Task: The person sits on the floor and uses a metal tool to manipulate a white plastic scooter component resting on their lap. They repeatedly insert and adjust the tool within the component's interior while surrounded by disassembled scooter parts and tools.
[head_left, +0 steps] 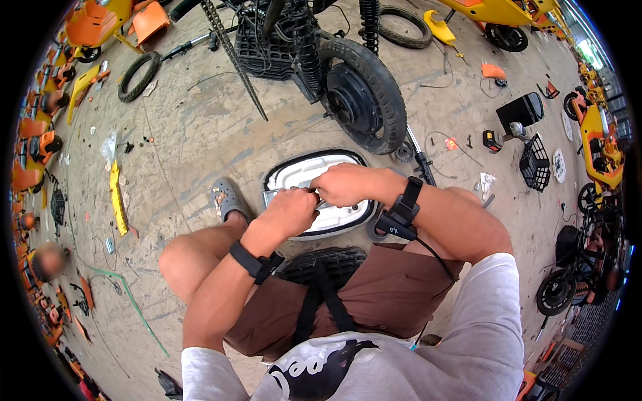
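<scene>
A white oval shell (294, 172) with a black rim lies on the floor between my feet. Over its middle my two hands meet, fingers curled inward and touching. My left hand (292, 210) is closed at the shell's near left part. Just beside it, slightly farther off, my right hand (340, 184) is closed too, thumb side toward the left. A small grey, metallic-looking piece shows at the fingers, but its kind is hidden. Right beyond the shell stands a black wheel (394, 110) with a thick tyre, part of a stripped two-wheeler.
A chain (234, 60) hangs beside a black crate (262, 50) on the two-wheeler. Loose tyres (139, 77) and a yellow strip (118, 198) lie at left. To the right are a black basket (535, 164) and a battery pack (493, 141). Orange and yellow vehicles line both sides.
</scene>
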Available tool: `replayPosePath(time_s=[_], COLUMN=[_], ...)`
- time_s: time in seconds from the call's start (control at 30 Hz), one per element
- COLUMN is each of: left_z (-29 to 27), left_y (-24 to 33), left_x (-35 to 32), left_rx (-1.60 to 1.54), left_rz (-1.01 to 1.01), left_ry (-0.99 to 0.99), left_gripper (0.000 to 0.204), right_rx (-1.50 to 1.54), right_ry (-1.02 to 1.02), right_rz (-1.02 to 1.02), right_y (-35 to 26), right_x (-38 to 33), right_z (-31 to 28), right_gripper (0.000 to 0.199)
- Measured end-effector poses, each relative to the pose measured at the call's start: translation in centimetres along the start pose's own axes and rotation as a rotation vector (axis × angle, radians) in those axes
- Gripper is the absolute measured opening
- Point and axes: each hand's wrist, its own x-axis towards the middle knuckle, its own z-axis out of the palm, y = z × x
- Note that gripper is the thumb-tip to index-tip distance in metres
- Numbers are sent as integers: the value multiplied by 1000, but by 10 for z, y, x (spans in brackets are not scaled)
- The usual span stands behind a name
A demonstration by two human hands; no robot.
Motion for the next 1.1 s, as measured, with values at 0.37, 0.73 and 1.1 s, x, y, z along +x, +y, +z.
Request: replayPosePath(time_s=[0.37,0.73,1.1], left_z=[-17,0,3], left_y=[3,2,11], left_x=[-6,-2,6], left_rx=[-25,-51,-58], left_rz=[-43,86,50], left_ry=[-74,8,43], left_gripper=[31,23,19], right_rx=[208,-136,-112], right_ry=[-215,-158,-74], right_rz=[65,128,233], right_y=[-10,-8,-19], right_x=[-5,5,-5], right_z=[-19,15,12], right_gripper=[39,27,26])
